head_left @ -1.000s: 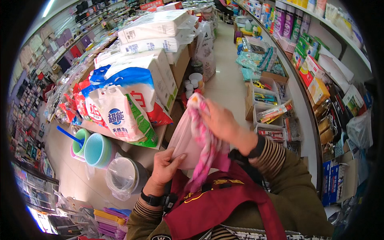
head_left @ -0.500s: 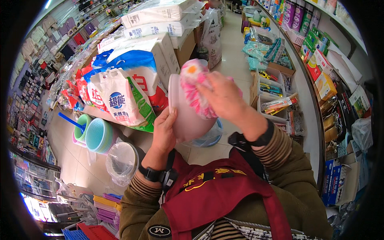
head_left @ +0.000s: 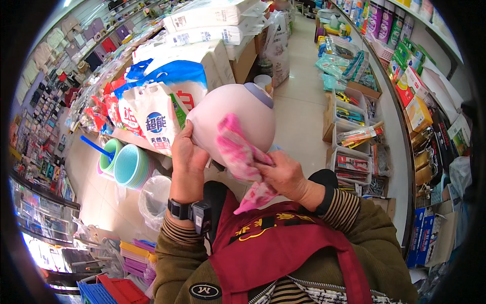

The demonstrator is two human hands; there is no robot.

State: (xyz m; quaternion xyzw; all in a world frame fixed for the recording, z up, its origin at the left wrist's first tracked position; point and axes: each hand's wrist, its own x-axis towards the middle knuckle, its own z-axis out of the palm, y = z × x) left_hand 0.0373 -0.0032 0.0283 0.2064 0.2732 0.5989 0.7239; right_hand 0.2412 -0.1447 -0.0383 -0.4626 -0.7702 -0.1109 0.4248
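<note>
Pale bowl (head_left: 255,114) has turned — left fingers (head_left: 188,131) at its rim.

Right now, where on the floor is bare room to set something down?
Bare pale tiles lie between the white plastic sack and the clear plastic bins, and left of the nested pastel plastic buckets. It is crowded around the bulging white plastic bags.

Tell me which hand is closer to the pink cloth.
Right. The right hand is gripping the pink cloth; the left hand is apart from it, to its left, supporting the bowl.
</note>
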